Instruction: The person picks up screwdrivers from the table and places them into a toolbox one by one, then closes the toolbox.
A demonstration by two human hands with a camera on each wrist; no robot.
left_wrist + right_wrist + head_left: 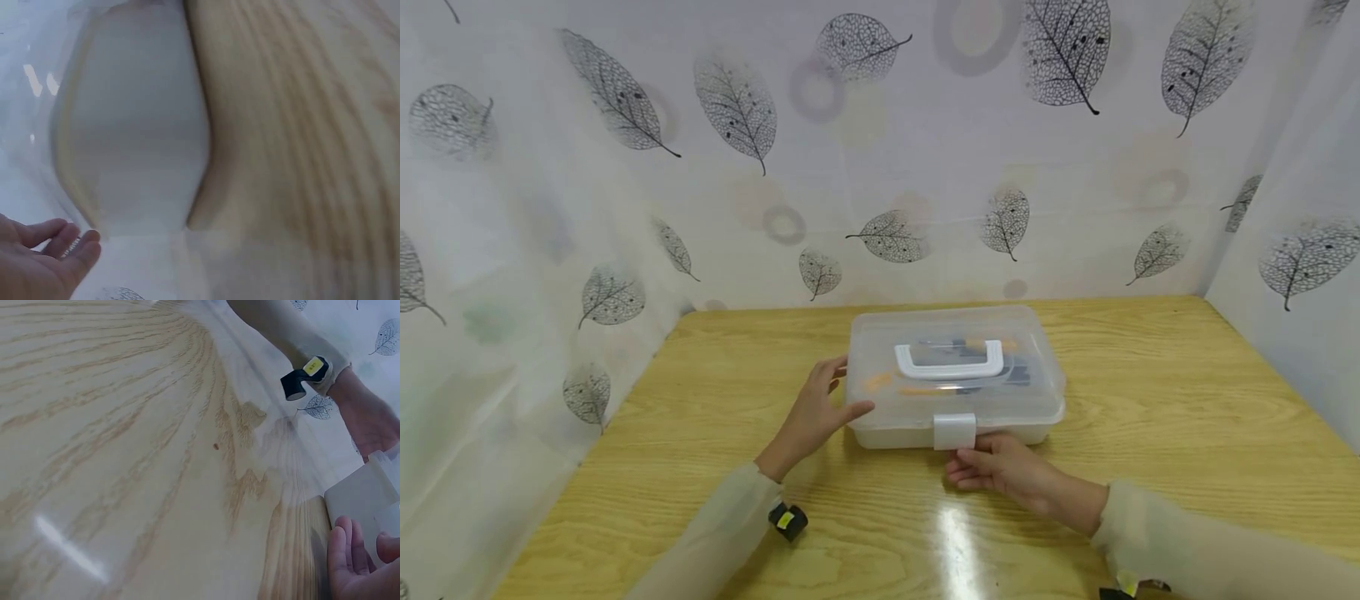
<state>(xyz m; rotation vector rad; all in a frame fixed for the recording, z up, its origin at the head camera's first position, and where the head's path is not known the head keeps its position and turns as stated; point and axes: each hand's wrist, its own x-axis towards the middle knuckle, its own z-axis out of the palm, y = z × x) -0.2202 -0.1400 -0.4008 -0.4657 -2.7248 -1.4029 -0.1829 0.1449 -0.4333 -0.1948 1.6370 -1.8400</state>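
Note:
A lidded plastic storage box (887, 437) with a clear lid and a white carrying handle (951, 371) stands on the table. Its white front latch (954, 432) lies flat against the front wall. Orange and dark items (917, 390) show blurrily through the lid. At the box's left end is my left hand (812, 417), thumb by the front corner of the lid and relaxed fingers along the side. My right hand (1011, 473) is just below the latch, its fingers loosely bent and its thumb near the latch's lower edge; whether it touches is unclear.
The box rests on a wood-grain table (1150, 400) near its back edge. Behind and on both sides hangs a white curtain (910, 167) printed with dark leaves. A black wrist camera (787, 521) sits on the left sleeve.

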